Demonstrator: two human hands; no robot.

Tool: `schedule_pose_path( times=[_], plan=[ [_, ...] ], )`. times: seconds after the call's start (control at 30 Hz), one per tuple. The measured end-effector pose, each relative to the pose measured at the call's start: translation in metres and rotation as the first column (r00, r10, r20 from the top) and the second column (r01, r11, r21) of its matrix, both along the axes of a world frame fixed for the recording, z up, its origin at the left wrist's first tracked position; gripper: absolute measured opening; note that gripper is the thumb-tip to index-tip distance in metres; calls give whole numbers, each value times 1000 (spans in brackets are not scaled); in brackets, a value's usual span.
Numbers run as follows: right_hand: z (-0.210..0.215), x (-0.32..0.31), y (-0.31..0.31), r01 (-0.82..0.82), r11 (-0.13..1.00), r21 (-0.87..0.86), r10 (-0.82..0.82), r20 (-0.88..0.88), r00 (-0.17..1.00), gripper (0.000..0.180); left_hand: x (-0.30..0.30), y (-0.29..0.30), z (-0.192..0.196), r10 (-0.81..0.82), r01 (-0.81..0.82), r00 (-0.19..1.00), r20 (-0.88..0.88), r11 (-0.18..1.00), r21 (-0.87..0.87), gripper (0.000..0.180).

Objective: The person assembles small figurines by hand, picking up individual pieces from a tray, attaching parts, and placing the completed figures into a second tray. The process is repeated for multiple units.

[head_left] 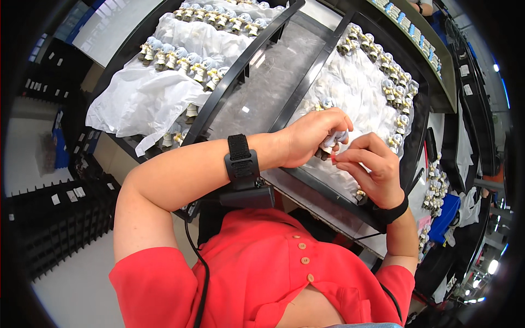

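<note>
My left hand (314, 134) is closed around a small figurine (331, 142) with a pale blue-grey top and a dark base, held over the right-hand black tray (298, 98). Close beside it, my right hand (374, 167) pinches a tiny red piece (333, 159) between thumb and forefinger, right against the figurine's lower part. What the red piece is cannot be made out. Another figurine (327, 103) shows just beyond my left hand. White tissue sheet (358, 82) lines that tray, with rows of like figurines (398, 93) along its right side.
To the left, a second black tray (240, 71) holds more figurines and crumpled white tissue (147, 98). A grey-green bin (445, 60) with rows of blue-and-white pieces stands at the far right. More figurines (436, 188) lie by a blue box (444, 218). Black crates (60, 213) stand at left.
</note>
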State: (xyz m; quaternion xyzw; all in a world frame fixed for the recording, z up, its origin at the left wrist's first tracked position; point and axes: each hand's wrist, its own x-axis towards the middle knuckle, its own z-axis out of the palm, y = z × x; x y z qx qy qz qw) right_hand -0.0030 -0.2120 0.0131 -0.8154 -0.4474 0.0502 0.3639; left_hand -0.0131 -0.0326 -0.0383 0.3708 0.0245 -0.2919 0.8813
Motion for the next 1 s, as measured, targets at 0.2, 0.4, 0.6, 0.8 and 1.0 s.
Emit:
schedule_pose_path(
  times=[0.2, 0.4, 0.6, 0.8, 1.0],
  plan=[
    [-4, 0, 1, 15, 999, 45, -23, 173, 985, 21, -1, -3, 1, 34, -34, 999, 0, 999, 6, 16],
    [-14, 0, 9, -37, 999, 6, 35, 217, 975, 23, -1, -2, 0, -2, 2, 1000, 11, 1000, 14, 16],
    [-5, 0, 0, -3, 1000, -27, 9, 201, 980, 23, 0, -4, -1, 30, -30, 1000, 5, 999, 33, 16],
    [-13, -4, 5, -26, 998, 59, 7, 294, 956, 23, -1, -3, 3, 14, -13, 1000, -20, 1000, 23, 15],
    [-16, -4, 10, -47, 999, -17, 50, 294, 954, 22, -1, -3, -1, 7, -7, 1000, -11, 1000, 14, 15]
  ],
)
